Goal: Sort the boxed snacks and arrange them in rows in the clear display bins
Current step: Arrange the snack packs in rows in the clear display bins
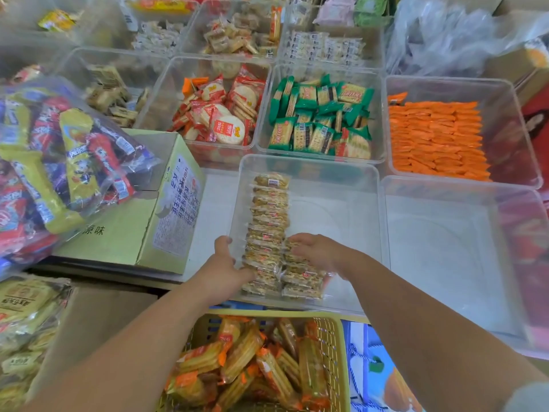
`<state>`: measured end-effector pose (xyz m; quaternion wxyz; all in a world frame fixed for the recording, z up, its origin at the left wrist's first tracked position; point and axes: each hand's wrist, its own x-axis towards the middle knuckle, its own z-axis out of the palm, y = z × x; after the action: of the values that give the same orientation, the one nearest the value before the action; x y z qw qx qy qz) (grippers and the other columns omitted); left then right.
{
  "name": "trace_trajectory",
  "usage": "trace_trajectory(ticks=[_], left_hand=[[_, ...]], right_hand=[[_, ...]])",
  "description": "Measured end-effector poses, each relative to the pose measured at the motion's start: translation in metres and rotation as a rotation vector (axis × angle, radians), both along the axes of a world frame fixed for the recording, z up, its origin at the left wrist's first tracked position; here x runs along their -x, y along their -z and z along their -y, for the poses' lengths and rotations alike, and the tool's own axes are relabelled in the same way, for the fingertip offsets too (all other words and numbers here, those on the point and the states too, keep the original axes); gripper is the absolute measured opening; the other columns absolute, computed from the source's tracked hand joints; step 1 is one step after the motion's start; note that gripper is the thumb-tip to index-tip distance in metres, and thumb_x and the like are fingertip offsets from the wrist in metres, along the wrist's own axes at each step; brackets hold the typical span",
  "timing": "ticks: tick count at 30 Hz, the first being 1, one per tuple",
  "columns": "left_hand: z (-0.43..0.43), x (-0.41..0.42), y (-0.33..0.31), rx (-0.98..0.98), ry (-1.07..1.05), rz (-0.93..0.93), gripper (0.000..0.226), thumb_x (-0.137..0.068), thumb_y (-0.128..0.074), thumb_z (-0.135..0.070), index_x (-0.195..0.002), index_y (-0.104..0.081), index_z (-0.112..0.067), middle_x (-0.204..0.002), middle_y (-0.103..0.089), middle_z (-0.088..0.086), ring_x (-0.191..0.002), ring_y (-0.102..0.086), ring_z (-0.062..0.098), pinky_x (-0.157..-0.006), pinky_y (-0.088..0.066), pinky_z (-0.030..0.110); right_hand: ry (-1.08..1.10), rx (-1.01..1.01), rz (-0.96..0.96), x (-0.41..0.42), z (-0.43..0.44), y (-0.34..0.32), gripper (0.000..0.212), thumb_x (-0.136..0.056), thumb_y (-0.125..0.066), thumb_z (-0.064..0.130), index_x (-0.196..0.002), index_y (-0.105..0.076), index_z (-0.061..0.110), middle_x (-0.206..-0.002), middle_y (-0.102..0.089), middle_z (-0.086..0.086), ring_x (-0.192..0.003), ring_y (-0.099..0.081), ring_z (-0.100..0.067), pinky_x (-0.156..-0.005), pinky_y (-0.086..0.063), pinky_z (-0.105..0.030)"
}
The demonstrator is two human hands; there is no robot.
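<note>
Centre frame, I see a row of clear-wrapped snack packs [269, 215] running down the left side of a clear bin [335, 173], with a short second row [301, 281] begun beside it at the near end. My left hand [224, 267] has its fingers curled against the first row's near packs; my right hand [315, 251] rests loosely open on the second. Below sits a yellow basket [334, 346] of orange-wrapped biscuits, and at right an empty bin [445, 233].
</note>
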<state>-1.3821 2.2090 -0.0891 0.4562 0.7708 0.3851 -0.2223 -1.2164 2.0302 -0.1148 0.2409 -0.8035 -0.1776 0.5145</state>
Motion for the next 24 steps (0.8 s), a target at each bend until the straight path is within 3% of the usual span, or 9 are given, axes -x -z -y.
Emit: trace_trajectory(ticks=[2,5,8,11,15,18,21,22,24], left_hand=[[0.001,0.001,0.004,-0.027,0.009,0.006,0.091,-0.091,-0.072,-0.043,-0.153,-0.007,-0.034,-0.148,-0.048,0.012,-0.087,-0.055,0.002,-0.062,-0.041,0.020],[0.001,0.003,0.006,-0.061,0.008,0.009,0.088,-0.091,-0.072,-0.043,-0.153,-0.009,-0.033,-0.145,-0.051,0.014,-0.084,-0.054,0.001,-0.061,-0.039,0.019],[0.001,0.004,0.006,-0.088,-0.005,0.031,0.085,-0.092,-0.071,-0.041,-0.154,-0.014,-0.031,-0.126,-0.059,0.007,-0.080,-0.055,0.004,-0.060,-0.041,0.020],[0.003,0.005,0.007,-0.102,-0.008,0.051,0.085,-0.092,-0.070,-0.040,-0.155,-0.015,-0.030,-0.106,-0.056,-0.009,-0.079,-0.054,0.004,-0.059,-0.039,0.021],[0.001,0.003,0.009,-0.072,-0.005,0.028,0.090,-0.093,-0.069,-0.039,-0.158,-0.007,-0.031,-0.116,-0.060,-0.001,-0.078,-0.055,0.004,-0.060,-0.040,0.020],[0.000,0.002,0.008,-0.038,-0.010,0.004,0.087,-0.094,-0.067,-0.034,-0.156,-0.006,-0.035,-0.087,-0.056,-0.002,-0.073,-0.060,0.019,-0.059,-0.046,0.028],[0.000,0.002,0.010,-0.009,-0.036,-0.004,0.083,-0.093,-0.064,-0.027,-0.154,-0.009,-0.038,-0.084,-0.057,0.005,-0.060,-0.056,0.019,-0.056,-0.046,0.032],[-0.001,0.002,0.010,-0.001,-0.043,-0.003,0.083,-0.093,-0.063,-0.026,-0.154,-0.009,-0.039,-0.083,-0.057,0.007,-0.057,-0.053,0.017,-0.054,-0.045,0.031],[-0.001,0.001,0.011,0.004,-0.044,-0.001,0.082,-0.092,-0.063,-0.025,-0.153,-0.009,-0.040,-0.083,-0.056,0.008,-0.052,-0.050,0.015,-0.052,-0.043,0.030]], right_hand=[[0.021,-0.004,-0.040,-0.002,0.003,0.002,0.054,-0.101,-0.051,0.045,-0.152,-0.035,0.041,-0.156,-0.040,-0.006,-0.132,-0.050,-0.030,-0.102,-0.044,-0.036],[0.154,-0.051,-0.140,-0.002,0.011,0.002,0.076,-0.095,-0.056,0.058,-0.157,-0.011,0.050,-0.164,-0.029,-0.003,-0.142,-0.039,-0.032,-0.097,-0.039,-0.039],[0.328,-0.108,-0.057,0.002,0.020,0.000,0.080,-0.093,-0.051,0.069,-0.156,-0.005,0.052,-0.167,-0.020,0.001,-0.146,-0.033,-0.033,-0.099,-0.039,-0.042],[0.624,-0.124,-0.044,0.012,0.031,0.004,0.071,-0.096,-0.041,0.069,-0.157,-0.012,0.047,-0.167,-0.022,0.000,-0.146,-0.034,-0.034,-0.112,-0.036,-0.053],[1.001,-0.123,-0.428,0.023,0.043,0.010,0.078,-0.092,-0.049,0.071,-0.157,-0.026,0.033,-0.164,-0.025,-0.007,-0.149,-0.026,-0.037,-0.115,-0.027,-0.064],[0.993,-0.147,-0.555,0.026,0.042,0.008,0.064,-0.092,-0.053,0.068,-0.140,-0.050,0.026,-0.150,-0.047,-0.005,-0.134,-0.048,-0.032,-0.100,-0.046,-0.057],[0.990,-0.179,-0.585,0.030,0.036,0.007,0.048,-0.092,-0.054,0.067,-0.113,-0.065,0.025,-0.084,-0.070,0.001,-0.075,-0.065,-0.019,-0.061,-0.052,-0.037],[0.983,-0.180,-0.575,0.031,0.034,0.007,0.050,-0.093,-0.054,0.067,-0.117,-0.064,0.024,-0.078,-0.067,0.002,-0.073,-0.063,-0.018,-0.063,-0.053,-0.038],[0.970,-0.184,-0.546,0.032,0.030,0.008,0.051,-0.095,-0.054,0.064,-0.125,-0.061,0.024,-0.100,-0.067,0.000,-0.095,-0.065,-0.022,-0.084,-0.057,-0.047]])
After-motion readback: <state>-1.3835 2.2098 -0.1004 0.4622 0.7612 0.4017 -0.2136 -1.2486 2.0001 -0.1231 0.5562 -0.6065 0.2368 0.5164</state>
